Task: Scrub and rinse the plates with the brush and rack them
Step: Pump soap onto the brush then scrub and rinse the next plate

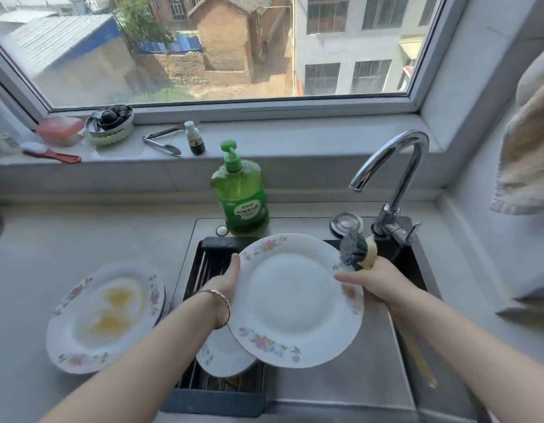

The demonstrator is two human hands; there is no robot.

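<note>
Now left hand (225,282) grips plate (295,300) rim; right hand (374,282) clutches brush (356,248) (head upward).

Held over sink (301,225): plate (295,300), left hand (225,285) gripping left rim; right hand (377,282) at right rim, holding brush (356,248), head up. On rack (203,264), sink's left half: second plate (225,352). Worktop, left of sink: dirty plate (106,315). Sink's back edge: soap bottle (240,196), tap (396,166).

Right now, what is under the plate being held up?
A second floral plate lies on the rack, below the held plate. Its upper part is covered by that plate and the left forearm.
</note>
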